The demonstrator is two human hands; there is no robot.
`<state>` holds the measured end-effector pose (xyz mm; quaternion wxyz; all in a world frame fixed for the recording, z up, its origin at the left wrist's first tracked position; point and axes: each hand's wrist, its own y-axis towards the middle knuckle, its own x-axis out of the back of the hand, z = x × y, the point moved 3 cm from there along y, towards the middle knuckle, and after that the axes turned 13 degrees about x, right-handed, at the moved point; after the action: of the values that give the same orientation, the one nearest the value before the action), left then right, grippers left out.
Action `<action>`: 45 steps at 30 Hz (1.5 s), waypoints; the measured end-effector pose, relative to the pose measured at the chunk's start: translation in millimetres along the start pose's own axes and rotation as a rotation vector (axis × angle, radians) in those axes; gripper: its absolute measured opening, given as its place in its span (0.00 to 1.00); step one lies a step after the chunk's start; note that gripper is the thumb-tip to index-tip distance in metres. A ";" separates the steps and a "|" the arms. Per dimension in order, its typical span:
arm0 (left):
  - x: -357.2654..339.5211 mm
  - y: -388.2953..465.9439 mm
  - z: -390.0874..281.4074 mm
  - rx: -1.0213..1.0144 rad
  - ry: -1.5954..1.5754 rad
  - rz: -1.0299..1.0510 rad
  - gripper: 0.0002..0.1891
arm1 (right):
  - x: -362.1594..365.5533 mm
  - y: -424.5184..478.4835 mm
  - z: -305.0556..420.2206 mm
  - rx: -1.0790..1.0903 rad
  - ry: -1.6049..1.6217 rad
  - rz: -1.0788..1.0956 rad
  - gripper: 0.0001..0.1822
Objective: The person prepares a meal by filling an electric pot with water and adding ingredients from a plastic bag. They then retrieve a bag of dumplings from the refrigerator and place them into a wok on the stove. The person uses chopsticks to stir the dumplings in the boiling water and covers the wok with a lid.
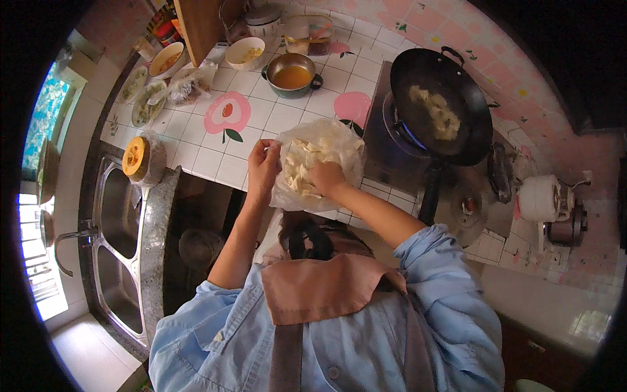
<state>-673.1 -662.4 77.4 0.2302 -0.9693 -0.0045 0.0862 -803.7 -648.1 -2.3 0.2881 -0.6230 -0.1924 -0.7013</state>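
Observation:
A clear plastic bag lies spread at the counter's front edge, full of pale, flat cut pieces of food. My left hand pinches the bag's left rim between thumb and fingers. From the right, my right hand reaches into the bag; its fingertips are hidden among the pieces, so their grip does not show. Right of the bag, a black wok sits over a lit gas burner. A pale, foamy patch of food or oil spreads across the wok's bottom.
Behind the bag stands a small pot of orange liquid. Further left are a white bowl, bagged food and a cut pumpkin beside the double sink. The wok's handle points towards me, near my right forearm.

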 end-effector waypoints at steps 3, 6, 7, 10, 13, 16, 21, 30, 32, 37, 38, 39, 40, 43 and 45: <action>2.4 -0.3 1.2 0.005 -0.017 -0.013 0.07 | -5.8 2.9 -17.0 -0.113 0.092 -0.057 0.07; 8.0 4.2 5.1 0.006 -0.005 -0.029 0.07 | 21.3 -3.3 -24.0 -0.201 0.341 0.070 0.07; 8.0 6.4 6.9 -0.001 -0.009 -0.031 0.08 | 36.4 -8.1 -24.4 -0.179 0.488 0.079 0.07; 7.9 8.6 6.6 -0.009 0.039 -0.067 0.07 | 84.6 -35.4 -29.2 -0.159 0.842 0.029 0.08; 2.4 5.0 1.7 0.009 0.025 -0.036 0.06 | 135.1 -73.7 -55.0 -0.291 1.022 -0.119 0.08; -10.7 9.0 6.3 0.013 0.011 -0.002 0.06 | 161.6 -110.1 -114.6 -0.510 0.819 -0.294 0.08; -37.5 11.3 1.4 0.013 0.037 0.080 0.06 | 202.2 -130.0 -167.6 -0.435 -0.047 -0.670 0.16; 10.0 7.8 2.3 -0.157 0.314 -0.041 0.22 | 154.0 -60.9 -26.7 0.430 -0.015 -0.407 0.09; 18.0 7.7 6.9 -0.192 0.548 -0.069 0.26 | 112.9 -46.7 -14.2 0.625 -0.104 -0.324 0.10; 41.1 -1.5 3.1 0.188 1.186 0.251 0.19 | 79.1 -24.0 -22.7 0.316 -0.268 0.292 0.08; 47.5 3.7 3.8 0.220 1.046 0.293 0.17 | 78.2 -25.1 -31.0 0.198 -0.291 0.451 0.08; 57.2 7.2 2.8 0.259 0.909 0.335 0.15 | 79.0 -25.6 -37.3 0.077 -0.299 0.609 0.08; 63.2 12.4 -4.1 0.284 0.744 0.375 0.12 | 77.7 -29.2 -44.1 -0.059 -0.295 0.771 0.08; 70.1 23.9 -49.0 0.209 0.604 0.444 0.09 | 128.0 -27.6 -30.3 -0.180 -0.086 0.479 0.04; 64.4 30.8 -72.4 0.160 0.486 0.521 0.07 | 160.7 -30.1 -11.0 -0.228 0.295 0.036 0.02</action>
<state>-598.4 -719.0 116.7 0.2698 -0.9091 0.3043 -0.0908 -840.8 -658.5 157.0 0.2533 -0.5452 -0.0560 -0.7972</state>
